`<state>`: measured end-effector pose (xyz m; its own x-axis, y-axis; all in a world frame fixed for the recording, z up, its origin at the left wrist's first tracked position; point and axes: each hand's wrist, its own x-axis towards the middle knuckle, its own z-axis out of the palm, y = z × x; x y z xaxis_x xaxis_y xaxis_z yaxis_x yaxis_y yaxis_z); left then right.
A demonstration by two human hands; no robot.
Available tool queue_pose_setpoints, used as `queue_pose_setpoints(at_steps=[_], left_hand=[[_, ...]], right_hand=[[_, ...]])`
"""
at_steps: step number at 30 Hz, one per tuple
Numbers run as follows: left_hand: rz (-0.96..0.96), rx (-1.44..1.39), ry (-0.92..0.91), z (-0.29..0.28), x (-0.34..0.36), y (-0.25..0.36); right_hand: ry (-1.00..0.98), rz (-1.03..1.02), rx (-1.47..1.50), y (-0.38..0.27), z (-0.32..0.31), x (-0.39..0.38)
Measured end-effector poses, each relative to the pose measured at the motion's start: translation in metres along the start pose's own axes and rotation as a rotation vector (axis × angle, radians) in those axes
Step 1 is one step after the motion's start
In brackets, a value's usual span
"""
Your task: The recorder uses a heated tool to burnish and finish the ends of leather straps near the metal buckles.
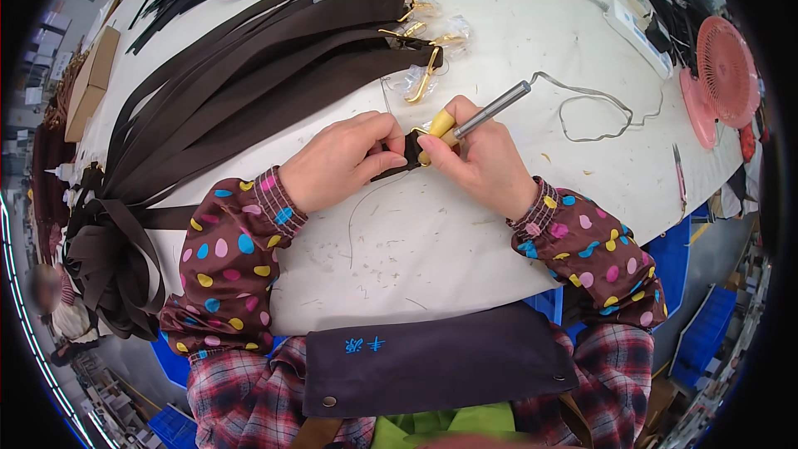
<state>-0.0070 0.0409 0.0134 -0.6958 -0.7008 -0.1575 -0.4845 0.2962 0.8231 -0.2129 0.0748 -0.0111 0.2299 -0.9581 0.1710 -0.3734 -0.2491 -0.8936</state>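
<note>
Head view, center frame: the left hand [342, 160] pinches a dark strap [411, 150] between both hands, seemingly steadying it, while the right hand [478, 162] grips a silver pen-shaped tool [496, 108]; other straps [332, 77] lie upper left, apparently kept within reach.

Two small, bright-blue written characters [365, 344] stand side by side on the dark navy cloth apron panel [449, 370], left of its middle.
</note>
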Motion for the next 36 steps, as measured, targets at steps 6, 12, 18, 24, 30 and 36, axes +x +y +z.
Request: queue_pose_setpoints(at_steps=[6,12,18,24,30,36], left_hand=[[-0.002,-0.009,-0.001,0.000,0.000,0.000],[-0.132,-0.085,-0.057,-0.006,-0.001,0.006],[0.102,0.099,0.001,-0.004,-0.002,-0.004],[0.131,0.139,0.005,-0.004,-0.002,-0.008],[0.115,0.130,0.008,-0.002,0.000,-0.008],[0.116,0.123,0.014,-0.002,0.000,-0.008]], right_hand=[[0.000,-0.036,-0.023,0.002,0.000,0.000],[-0.005,0.018,0.090,0.003,0.001,-0.002],[-0.013,0.007,0.144,0.002,0.001,-0.001],[-0.022,-0.011,0.099,0.000,0.002,0.000],[-0.017,-0.026,0.055,0.003,0.001,-0.001],[-0.005,-0.059,0.007,0.005,0.003,-0.001]])
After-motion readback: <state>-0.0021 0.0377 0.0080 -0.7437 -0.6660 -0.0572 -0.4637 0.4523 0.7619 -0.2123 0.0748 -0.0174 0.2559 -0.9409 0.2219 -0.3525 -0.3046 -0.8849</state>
